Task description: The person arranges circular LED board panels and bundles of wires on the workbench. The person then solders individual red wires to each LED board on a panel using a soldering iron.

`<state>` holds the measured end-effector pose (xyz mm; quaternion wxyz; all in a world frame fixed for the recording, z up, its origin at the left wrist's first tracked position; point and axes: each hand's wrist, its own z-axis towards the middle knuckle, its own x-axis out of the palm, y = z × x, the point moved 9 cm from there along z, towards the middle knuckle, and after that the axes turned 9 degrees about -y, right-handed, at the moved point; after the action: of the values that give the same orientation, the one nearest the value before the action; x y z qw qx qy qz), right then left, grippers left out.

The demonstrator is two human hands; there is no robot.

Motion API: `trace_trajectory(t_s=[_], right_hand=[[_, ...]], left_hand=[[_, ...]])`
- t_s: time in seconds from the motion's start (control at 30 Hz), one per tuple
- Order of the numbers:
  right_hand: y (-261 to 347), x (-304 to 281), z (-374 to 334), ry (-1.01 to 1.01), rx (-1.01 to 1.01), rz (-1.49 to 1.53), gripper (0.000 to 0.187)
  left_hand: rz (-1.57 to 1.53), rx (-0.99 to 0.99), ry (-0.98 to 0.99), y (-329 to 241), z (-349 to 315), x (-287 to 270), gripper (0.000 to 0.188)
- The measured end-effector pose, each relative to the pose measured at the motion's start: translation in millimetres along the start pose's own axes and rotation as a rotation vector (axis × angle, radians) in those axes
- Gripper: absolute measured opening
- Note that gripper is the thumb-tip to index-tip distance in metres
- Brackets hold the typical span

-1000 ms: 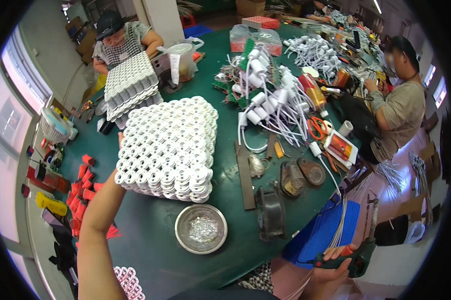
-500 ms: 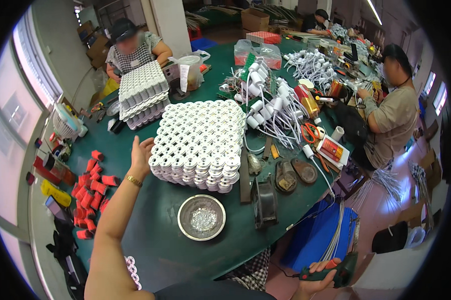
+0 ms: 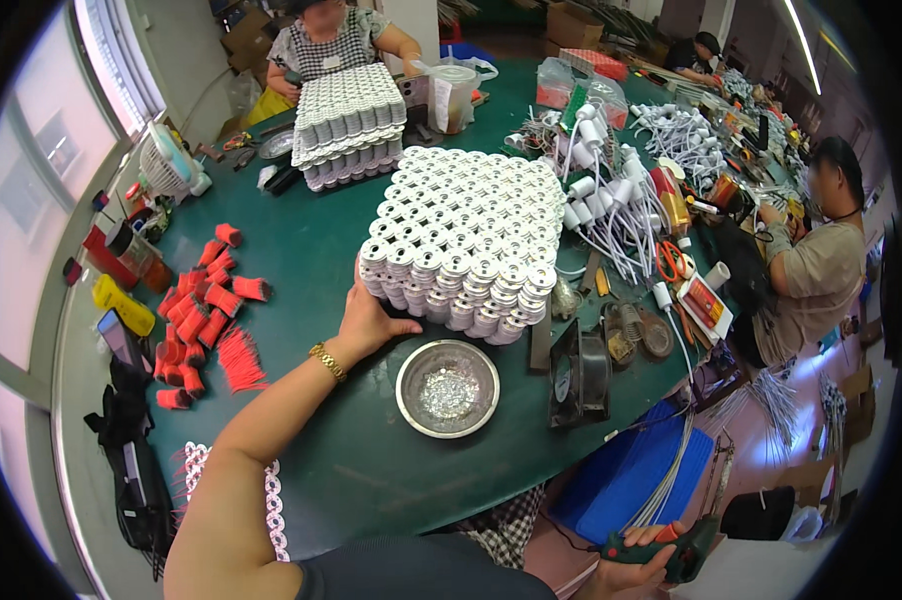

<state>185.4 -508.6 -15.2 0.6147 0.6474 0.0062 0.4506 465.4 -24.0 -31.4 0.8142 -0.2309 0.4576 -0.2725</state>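
Observation:
A tall stack of white perforated panels [image 3: 461,230], made of linked rings, stands on the green table in front of me. My left hand [image 3: 371,318], with a gold band at the wrist, rests against its near left corner, thumb stretched out along the front base. The other fingers are partly hidden by the stack. Low at the right, beyond the table edge, my right hand [image 3: 636,565] is closed around a green corded power tool [image 3: 693,552]. A round metal bowl [image 3: 448,433] holding small shiny pieces sits in front of the stack.
Red bundles [image 3: 211,310] and loose red strips [image 3: 239,358] lie at left. White ring strips [image 3: 274,510] are by my forearm. A dark reel-like frame [image 3: 579,375] and white cabled lamp holders [image 3: 621,200] stand right. A co-worker [image 3: 326,50] sits behind another panel stack [image 3: 349,120].
The view has shifted, moving the tabletop things up and right in the picture. My left hand has gone from beside the stack to its near left corner. The right hand keeps the power tool.

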Motion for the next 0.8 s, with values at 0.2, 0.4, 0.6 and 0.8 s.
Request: trace_trajectory(t_s=[0.2, 0.4, 0.6, 0.8], right_hand=[[7, 11, 2, -0.056, -0.042, -0.064, 0.036], [-4, 45, 0, 0.115, 0.032, 0.034, 0.033], [-15, 95, -9, 0.283, 0.117, 0.109, 0.036], [-10, 140, -40, 0.42, 0.144, 0.047, 0.037]], left_hand=[[-0.029, -0.171, -0.086, -1, 5, -7, 0.135], [0.195, -0.123, -0.135, 11, 4, -2, 0.147], [-0.047, -0.21, 0.014, 2, 17, 19, 0.133], [0.316, 0.393, -0.18, -29, -1, -163, 0.063]])
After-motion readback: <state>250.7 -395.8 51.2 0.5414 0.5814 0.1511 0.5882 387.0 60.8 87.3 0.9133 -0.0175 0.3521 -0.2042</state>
